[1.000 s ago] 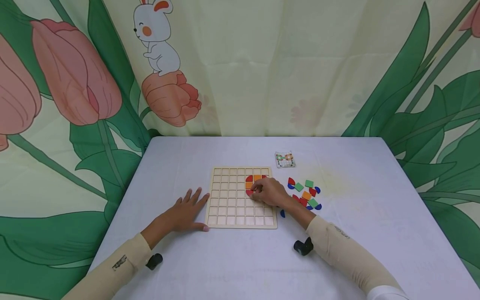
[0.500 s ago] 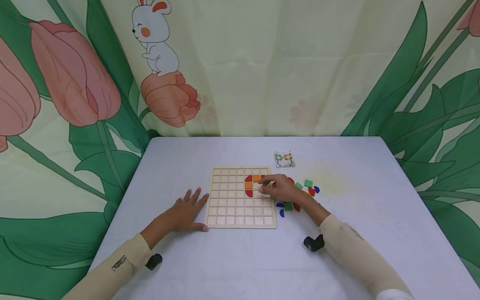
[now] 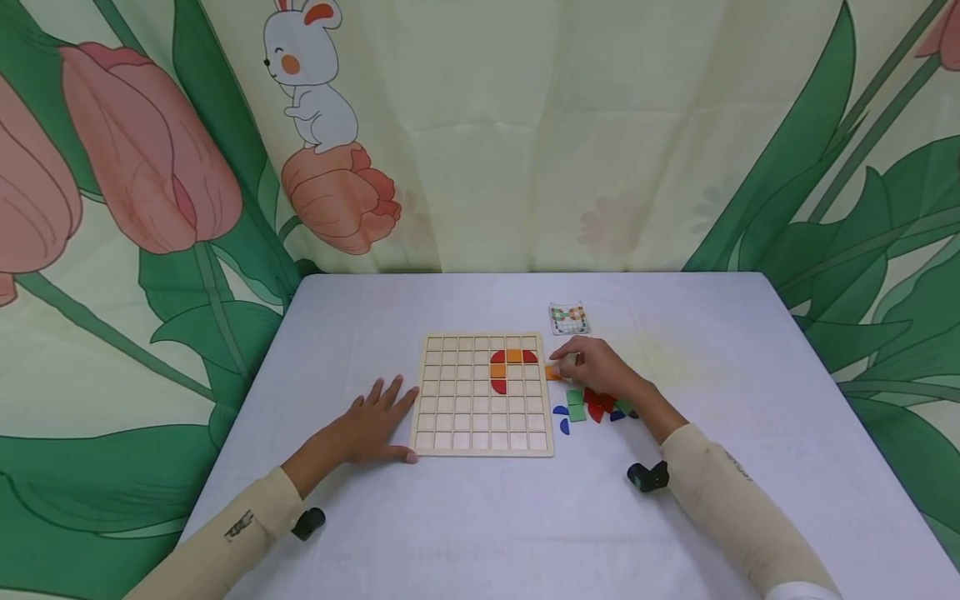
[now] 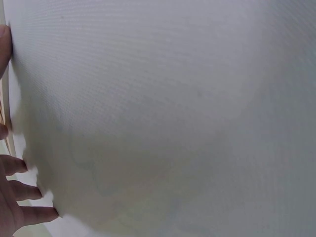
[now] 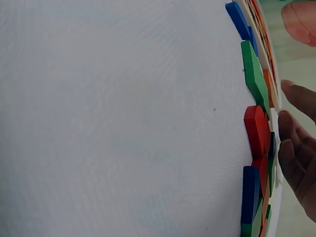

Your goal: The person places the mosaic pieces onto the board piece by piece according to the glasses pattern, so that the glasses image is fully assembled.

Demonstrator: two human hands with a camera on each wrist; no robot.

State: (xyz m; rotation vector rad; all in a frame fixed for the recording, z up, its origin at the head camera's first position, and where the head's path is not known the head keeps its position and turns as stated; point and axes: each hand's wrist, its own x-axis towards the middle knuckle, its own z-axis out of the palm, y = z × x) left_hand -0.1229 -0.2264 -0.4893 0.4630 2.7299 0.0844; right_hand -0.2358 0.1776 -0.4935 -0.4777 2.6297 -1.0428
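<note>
A wooden grid board (image 3: 457, 421) lies on the table, with red quarter-round pieces (image 3: 498, 387) and orange squares (image 3: 513, 356) set in cells at its upper right. My left hand (image 3: 371, 427) rests spread on the table, its fingertips at the board's left edge; its fingers (image 4: 29, 191) show in the left wrist view. Just right of the board, my right hand (image 3: 596, 367) hovers over the loose pieces, thumb and fingers apart. Below its fingertips lies an orange square (image 3: 552, 373). In the right wrist view, the fingers (image 5: 301, 98) stand apart from that orange piece (image 5: 269, 88).
A small pattern card (image 3: 569, 319) lies behind the board's right corner. Loose green squares (image 3: 576, 406), red pieces (image 3: 597, 406) and blue half-rounds (image 3: 565, 427) are scattered right of the board, partly under the right hand. A printed curtain (image 3: 487, 167) hangs behind the table.
My right hand has moved right, off the board to the loose pieces, uncovering the red piece at the board's upper right. An orange square now shows beside the board. The left hand stays put.
</note>
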